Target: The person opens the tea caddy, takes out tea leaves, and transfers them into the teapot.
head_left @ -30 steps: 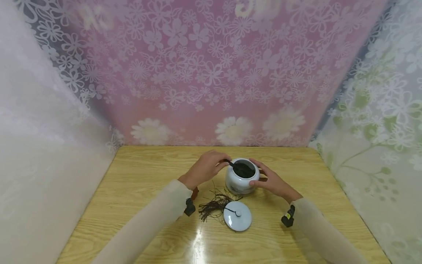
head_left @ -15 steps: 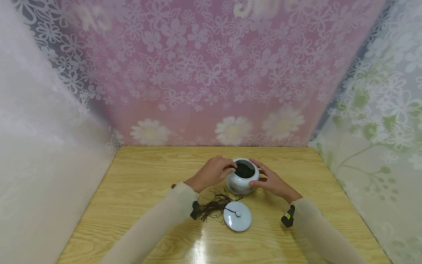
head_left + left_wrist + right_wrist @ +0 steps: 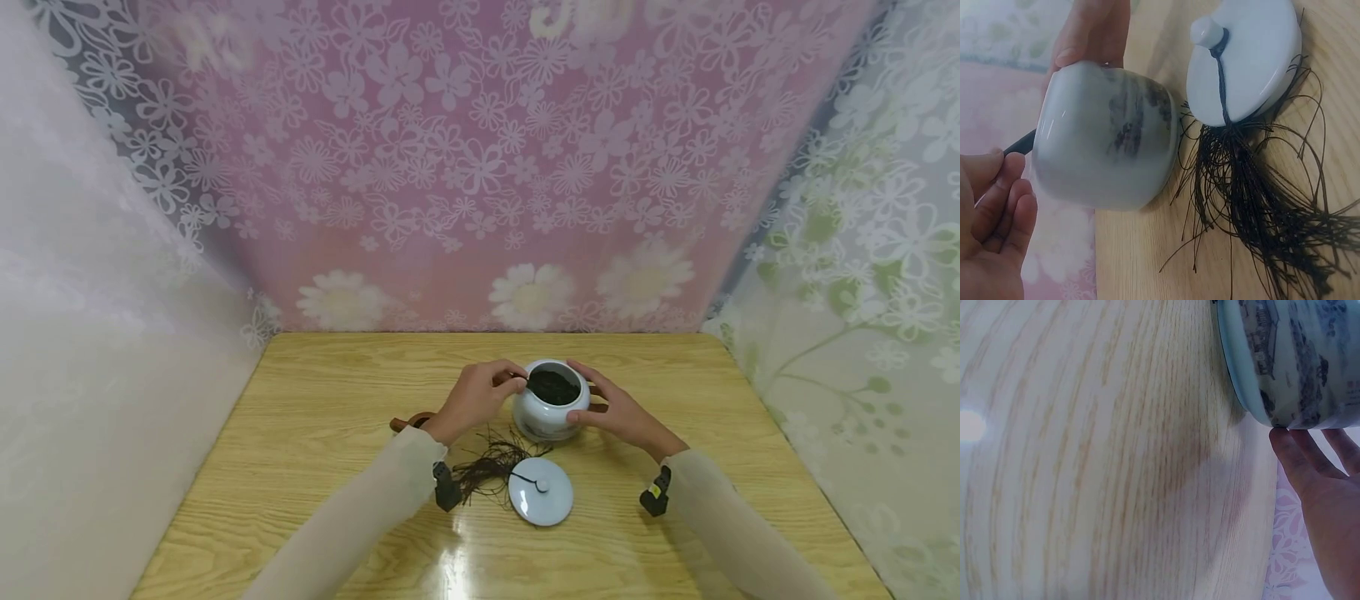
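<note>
A white porcelain jar with a painted scene on its side stands on the table, its top uncovered. Dark, leaf-like contents fill much of it. My left hand is at the jar's left rim, thumb and fingers pinching the dark handle of a spoon. The spoon's far end is hidden in the left wrist view. On the other side, my right hand grips the jar, thumb at the front and fingers round the back. The white lid lies in front of the jar, knob up.
A dark cord runs from the lid's knob to a spread tassel left of it. Beside my left wrist sits a brown vessel with a side handle, partly hidden by the sleeve. The wooden table ends at a pink flowered curtain.
My left hand dipped toward the jar's mouth, then drew slightly back left to the rim with the spoon. The brown vessel shows more from behind the sleeve. My right hand stays put.
</note>
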Tool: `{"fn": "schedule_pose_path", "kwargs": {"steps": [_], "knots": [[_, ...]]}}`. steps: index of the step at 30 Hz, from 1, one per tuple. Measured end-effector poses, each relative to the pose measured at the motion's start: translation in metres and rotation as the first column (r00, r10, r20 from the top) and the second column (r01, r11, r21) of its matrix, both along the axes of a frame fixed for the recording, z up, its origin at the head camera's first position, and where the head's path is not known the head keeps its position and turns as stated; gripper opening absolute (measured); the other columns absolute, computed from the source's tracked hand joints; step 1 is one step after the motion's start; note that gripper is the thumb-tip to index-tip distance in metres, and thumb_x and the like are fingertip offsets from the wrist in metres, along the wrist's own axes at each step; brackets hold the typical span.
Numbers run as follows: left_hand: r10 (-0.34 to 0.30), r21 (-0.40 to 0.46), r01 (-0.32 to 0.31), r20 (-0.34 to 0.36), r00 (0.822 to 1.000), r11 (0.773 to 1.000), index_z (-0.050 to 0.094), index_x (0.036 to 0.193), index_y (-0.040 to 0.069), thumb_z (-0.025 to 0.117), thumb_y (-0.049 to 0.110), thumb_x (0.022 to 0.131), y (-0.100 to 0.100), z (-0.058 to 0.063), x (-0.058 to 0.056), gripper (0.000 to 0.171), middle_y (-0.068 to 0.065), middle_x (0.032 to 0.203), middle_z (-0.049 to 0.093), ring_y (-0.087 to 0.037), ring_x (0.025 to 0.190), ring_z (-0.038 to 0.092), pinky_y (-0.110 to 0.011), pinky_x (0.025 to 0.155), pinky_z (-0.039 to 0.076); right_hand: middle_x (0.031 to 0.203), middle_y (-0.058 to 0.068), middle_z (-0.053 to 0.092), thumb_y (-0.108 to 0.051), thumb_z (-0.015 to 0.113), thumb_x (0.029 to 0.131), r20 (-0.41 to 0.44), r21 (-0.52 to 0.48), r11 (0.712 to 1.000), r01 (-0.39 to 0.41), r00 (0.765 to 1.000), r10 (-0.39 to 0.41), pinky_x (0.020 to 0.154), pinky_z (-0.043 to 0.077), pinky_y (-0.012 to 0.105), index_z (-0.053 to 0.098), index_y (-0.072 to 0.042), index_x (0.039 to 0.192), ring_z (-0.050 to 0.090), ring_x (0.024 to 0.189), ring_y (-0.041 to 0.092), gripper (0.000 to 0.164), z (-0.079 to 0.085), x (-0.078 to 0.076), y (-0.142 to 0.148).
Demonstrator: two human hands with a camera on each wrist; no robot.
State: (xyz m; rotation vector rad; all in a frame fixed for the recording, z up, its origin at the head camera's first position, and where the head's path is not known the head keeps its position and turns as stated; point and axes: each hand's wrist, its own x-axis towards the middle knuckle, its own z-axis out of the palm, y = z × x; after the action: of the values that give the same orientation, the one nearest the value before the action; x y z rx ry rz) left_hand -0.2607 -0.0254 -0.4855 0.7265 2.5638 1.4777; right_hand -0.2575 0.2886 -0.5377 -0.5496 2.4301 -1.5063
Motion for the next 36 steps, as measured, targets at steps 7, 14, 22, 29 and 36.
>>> {"fn": "schedule_pose_path", "kwargs": {"steps": [7, 14, 22, 29, 36], "knots": [[0.049, 0.074, -0.051, 0.037, 0.998, 0.996, 0.077, 0.131, 0.020, 0.066, 0.031, 0.112, -0.007, 0.003, 0.000, 0.025, 0.000, 0.109, 0.080, -0.013, 0.102, 0.074, -0.038, 0.084, 0.054, 0.182, 0.010, 0.021, -0.024, 0.081, 0.102, -0.002, -0.005, 1.000, 0.001, 1.000, -0.001, 0.120, 0.046, 0.064, 0.025, -0.034, 0.175, 0.033, 0.161, 0.050, 0.093, 0.000, 0.000, 0.000], [0.102, 0.091, -0.105, 0.044, 0.994, 0.990, 0.078, 0.129, 0.026, 0.067, 0.034, 0.111, -0.017, 0.002, -0.004, 0.022, -0.003, 0.110, 0.080, -0.013, 0.096, 0.073, -0.034, 0.073, 0.048, 0.182, 0.010, 0.020, -0.024, 0.082, 0.102, -0.006, -0.002, 1.000, 0.004, 1.000, -0.004, 0.120, 0.046, 0.063, 0.026, -0.041, 0.173, 0.034, 0.160, 0.050, 0.092, 0.000, 0.001, 0.000], [0.139, 0.158, -0.156, 0.109, 0.984, 0.975, 0.078, 0.130, 0.030, 0.068, 0.039, 0.110, -0.032, -0.005, -0.006, 0.024, 0.005, 0.106, 0.080, -0.018, 0.105, 0.074, -0.037, 0.080, 0.052, 0.182, 0.010, 0.020, -0.024, 0.082, 0.102, -0.009, 0.005, 1.000, 0.006, 1.000, -0.006, 0.120, 0.046, 0.063, 0.025, -0.038, 0.174, 0.035, 0.159, 0.050, 0.093, 0.000, 0.000, 0.000], [0.171, 0.192, -0.201, 0.162, 0.972, 0.960, 0.076, 0.132, 0.033, 0.067, 0.047, 0.109, -0.043, -0.007, -0.005, 0.029, -0.006, 0.119, 0.081, -0.025, 0.116, 0.074, -0.048, 0.099, 0.058, 0.182, 0.010, 0.020, -0.023, 0.081, 0.102, -0.002, -0.005, 1.000, 0.002, 1.000, -0.002, 0.120, 0.046, 0.063, 0.024, -0.033, 0.175, 0.033, 0.160, 0.050, 0.094, 0.001, 0.000, 0.000], [0.180, 0.248, -0.229, 0.204, 0.962, 0.941, 0.077, 0.132, 0.031, 0.070, 0.046, 0.107, -0.053, -0.003, -0.004, 0.030, 0.002, 0.112, 0.081, -0.035, 0.120, 0.073, -0.061, 0.108, 0.055, 0.182, 0.010, 0.019, -0.024, 0.081, 0.102, 0.003, 0.000, 1.000, 0.008, 1.000, -0.008, 0.120, 0.046, 0.063, 0.025, -0.041, 0.173, 0.034, 0.160, 0.049, 0.092, 0.001, 0.001, 0.000]]}}
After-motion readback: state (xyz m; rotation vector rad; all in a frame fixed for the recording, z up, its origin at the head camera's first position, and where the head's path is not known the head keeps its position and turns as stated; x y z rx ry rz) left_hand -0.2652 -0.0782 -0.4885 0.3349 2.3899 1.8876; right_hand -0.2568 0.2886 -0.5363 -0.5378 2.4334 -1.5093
